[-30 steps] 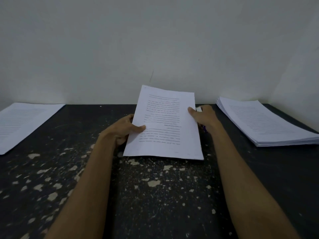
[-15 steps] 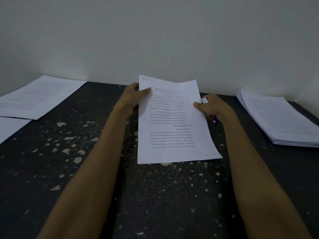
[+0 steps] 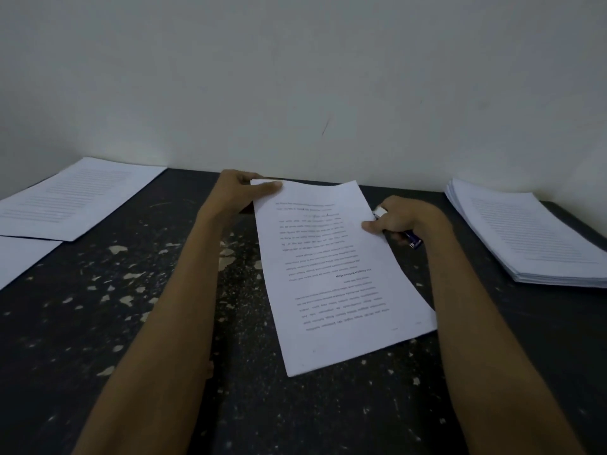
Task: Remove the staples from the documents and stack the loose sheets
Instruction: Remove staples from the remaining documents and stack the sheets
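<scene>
On the dark, flecked table point(image 3: 164, 323), loose sheets point(image 3: 75, 198) lie far left, and your left hand point(image 3: 239, 192) pinches the far left corner of the document point(image 3: 338, 274) at centre. The staple is too small to see but is probably at that corner. Your right hand point(image 3: 404, 218) grips a blue tool point(image 3: 412, 239), thumb on the page edge; bring it to that corner and lever gently, with the thick pile point(image 3: 525, 234) at right.

Open tabletop point(image 3: 147, 307) on my left, between the document point(image 3: 335, 274) and the loose sheets point(image 3: 75, 198). Narrower gap on my right before the thick stack point(image 3: 532, 238). Wall point(image 3: 295, 77) blocks just behind.
</scene>
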